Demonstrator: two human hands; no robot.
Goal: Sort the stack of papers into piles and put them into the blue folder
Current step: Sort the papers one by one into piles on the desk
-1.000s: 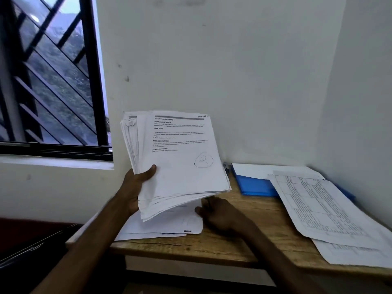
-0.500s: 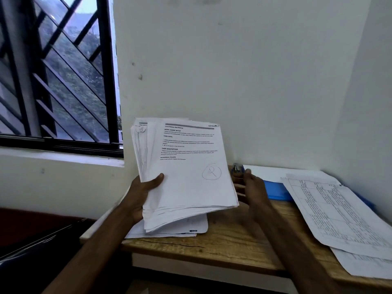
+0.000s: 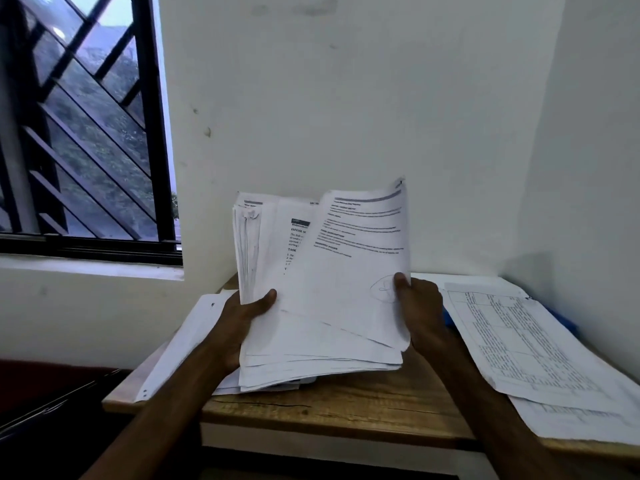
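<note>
Paper stack (image 3: 304,351) above the wooden table (image 3: 346,407): left hand (image 3: 242,317) grips its edge, right hand (image 3: 420,306) pinches the top sheet (image 3: 356,271).

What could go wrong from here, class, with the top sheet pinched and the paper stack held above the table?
1. The stack is fanned and the left grip holds it by one edge only; lower sheets might slide out onto the table.
2. The right grip pinches the top sheet at its edge; it could crease, or drag a second sheet along.
3. The blue folder is mostly buried under the printed sheets, so reaching it may scatter them.
</note>
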